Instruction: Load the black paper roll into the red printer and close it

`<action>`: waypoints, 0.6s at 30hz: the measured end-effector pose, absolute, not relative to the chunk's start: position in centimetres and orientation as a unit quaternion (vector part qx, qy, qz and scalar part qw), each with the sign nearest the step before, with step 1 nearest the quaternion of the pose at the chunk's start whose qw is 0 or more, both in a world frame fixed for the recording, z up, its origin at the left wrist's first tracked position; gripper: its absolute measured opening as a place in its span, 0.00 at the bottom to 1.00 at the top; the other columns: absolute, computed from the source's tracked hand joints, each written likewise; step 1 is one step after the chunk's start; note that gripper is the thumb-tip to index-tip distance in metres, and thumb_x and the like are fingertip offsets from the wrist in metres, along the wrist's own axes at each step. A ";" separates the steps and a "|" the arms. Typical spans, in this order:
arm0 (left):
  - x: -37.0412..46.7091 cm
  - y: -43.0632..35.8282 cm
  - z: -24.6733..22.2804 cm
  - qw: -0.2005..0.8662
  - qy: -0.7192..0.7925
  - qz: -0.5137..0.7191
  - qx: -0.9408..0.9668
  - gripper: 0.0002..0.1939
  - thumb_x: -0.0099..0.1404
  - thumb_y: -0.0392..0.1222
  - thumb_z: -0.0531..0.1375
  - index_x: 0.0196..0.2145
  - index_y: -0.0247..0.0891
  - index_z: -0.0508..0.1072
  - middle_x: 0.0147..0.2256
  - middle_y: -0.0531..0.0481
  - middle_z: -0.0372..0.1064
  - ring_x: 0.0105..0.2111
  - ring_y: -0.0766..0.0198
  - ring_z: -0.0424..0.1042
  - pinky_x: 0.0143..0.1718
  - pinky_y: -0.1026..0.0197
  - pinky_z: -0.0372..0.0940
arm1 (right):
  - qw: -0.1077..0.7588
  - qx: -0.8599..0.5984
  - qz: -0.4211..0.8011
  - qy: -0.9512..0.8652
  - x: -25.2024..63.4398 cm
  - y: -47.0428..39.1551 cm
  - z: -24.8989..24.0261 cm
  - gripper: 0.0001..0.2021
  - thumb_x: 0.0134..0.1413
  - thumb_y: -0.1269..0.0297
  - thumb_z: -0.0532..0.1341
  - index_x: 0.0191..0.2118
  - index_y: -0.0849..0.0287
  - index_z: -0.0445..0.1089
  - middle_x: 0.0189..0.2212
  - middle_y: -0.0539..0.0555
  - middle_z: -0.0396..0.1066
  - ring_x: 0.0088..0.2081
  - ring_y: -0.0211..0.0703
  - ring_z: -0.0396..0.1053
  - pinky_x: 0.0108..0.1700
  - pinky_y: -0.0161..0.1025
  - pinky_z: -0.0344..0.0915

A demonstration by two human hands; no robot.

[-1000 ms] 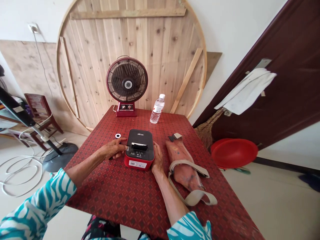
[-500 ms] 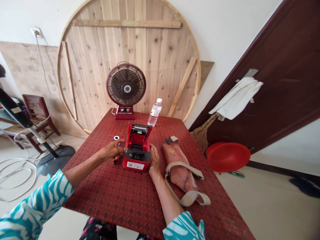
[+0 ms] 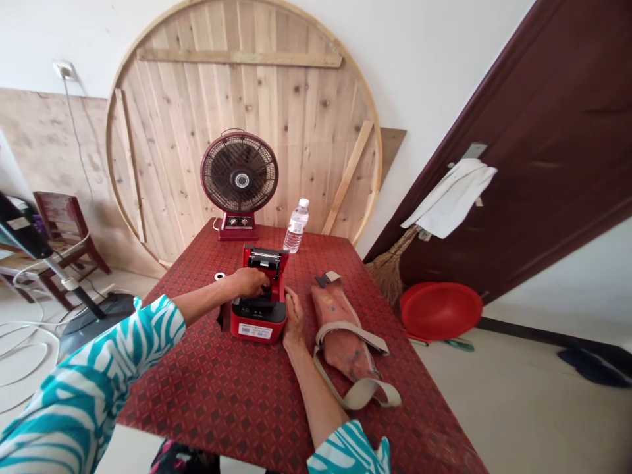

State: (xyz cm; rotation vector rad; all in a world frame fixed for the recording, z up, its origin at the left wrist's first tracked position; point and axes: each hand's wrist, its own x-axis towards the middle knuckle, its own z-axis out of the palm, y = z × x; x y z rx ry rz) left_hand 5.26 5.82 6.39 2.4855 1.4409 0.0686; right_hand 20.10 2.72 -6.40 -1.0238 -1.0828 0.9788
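A red and black printer [image 3: 257, 319] with its lid raised stands on the red patterned table [image 3: 197, 388]. My left hand [image 3: 251, 282] reaches over its left side into the open compartment; its fingertips are partly hidden there, so what they touch is unclear. Against the printer's right side rests my right hand [image 3: 294, 320], steadying the body with its fingers along the wall. A small white roll [image 3: 220, 276] sits just behind my left forearm. To the right lies a worn reddish pouch [image 3: 340, 329] with a beige strap.
At the table's back are a dark red fan [image 3: 239, 181] and an upright water bottle [image 3: 296, 227]. A red basin [image 3: 441, 311] and a broom [image 3: 390, 270] are on the right, by the door. A stand fan's base [image 3: 93, 322] and cables lie left.
My left hand has moved right, from the printer's left edge into its open compartment. My right hand stays on its right side. The whole view has shifted slightly.
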 end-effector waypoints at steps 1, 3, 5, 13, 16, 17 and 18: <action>5.5 6.2 6.2 0.133 0.502 0.010 0.855 0.10 0.51 0.33 0.62 0.32 0.43 0.79 0.32 0.45 0.77 0.37 0.52 0.74 0.38 0.58 0.65 | 0.629 -0.445 0.430 -0.471 20.0 2.7 -6.5 0.22 0.54 0.48 0.54 0.48 0.56 0.70 0.45 0.54 0.74 0.46 0.46 0.70 0.48 0.43 0.65; 5.6 6.5 6.2 0.134 0.503 -0.008 0.854 0.09 0.48 0.33 0.64 0.29 0.43 0.78 0.30 0.46 0.76 0.36 0.51 0.74 0.35 0.58 0.65 | 0.631 -0.443 0.433 -0.467 19.9 2.7 -6.5 0.21 0.54 0.49 0.54 0.47 0.56 0.70 0.45 0.54 0.74 0.46 0.46 0.70 0.48 0.43 0.65; 5.5 6.4 6.3 0.131 0.502 -0.022 0.854 0.08 0.48 0.34 0.65 0.29 0.43 0.78 0.30 0.46 0.76 0.37 0.51 0.74 0.36 0.58 0.65 | 0.632 -0.446 0.427 -0.468 19.7 2.7 -6.7 0.21 0.54 0.49 0.54 0.47 0.56 0.70 0.46 0.54 0.74 0.46 0.46 0.70 0.47 0.43 0.65; 5.7 4.9 7.0 0.059 0.505 -0.025 0.861 0.16 0.55 0.34 0.61 0.43 0.43 0.75 0.42 0.41 0.75 0.44 0.47 0.73 0.41 0.54 0.66 | 0.628 -0.449 0.431 -0.466 20.2 3.6 -7.3 0.21 0.52 0.51 0.54 0.46 0.58 0.70 0.47 0.56 0.73 0.49 0.47 0.68 0.50 0.44 0.63; 5.9 4.4 6.8 0.030 0.513 -0.031 0.857 0.15 0.56 0.32 0.59 0.42 0.40 0.75 0.41 0.39 0.75 0.42 0.46 0.74 0.39 0.53 0.67 | 0.625 -0.444 0.442 -0.465 20.3 3.5 -7.2 0.21 0.52 0.51 0.55 0.46 0.58 0.70 0.47 0.56 0.73 0.50 0.47 0.68 0.51 0.44 0.62; 6.0 4.2 6.8 0.026 0.512 -0.036 0.858 0.15 0.56 0.32 0.59 0.42 0.39 0.74 0.41 0.38 0.75 0.42 0.46 0.74 0.39 0.53 0.67 | 0.623 -0.442 0.446 -0.466 20.3 3.5 -7.2 0.21 0.52 0.51 0.55 0.46 0.57 0.70 0.47 0.56 0.73 0.50 0.47 0.68 0.51 0.44 0.62; 6.0 4.1 6.8 0.022 0.510 -0.039 0.859 0.15 0.57 0.32 0.58 0.42 0.39 0.74 0.41 0.38 0.75 0.43 0.47 0.74 0.40 0.53 0.67 | 0.622 -0.440 0.448 -0.467 20.3 3.5 -7.2 0.21 0.52 0.50 0.55 0.46 0.57 0.70 0.47 0.55 0.73 0.50 0.47 0.68 0.51 0.44 0.62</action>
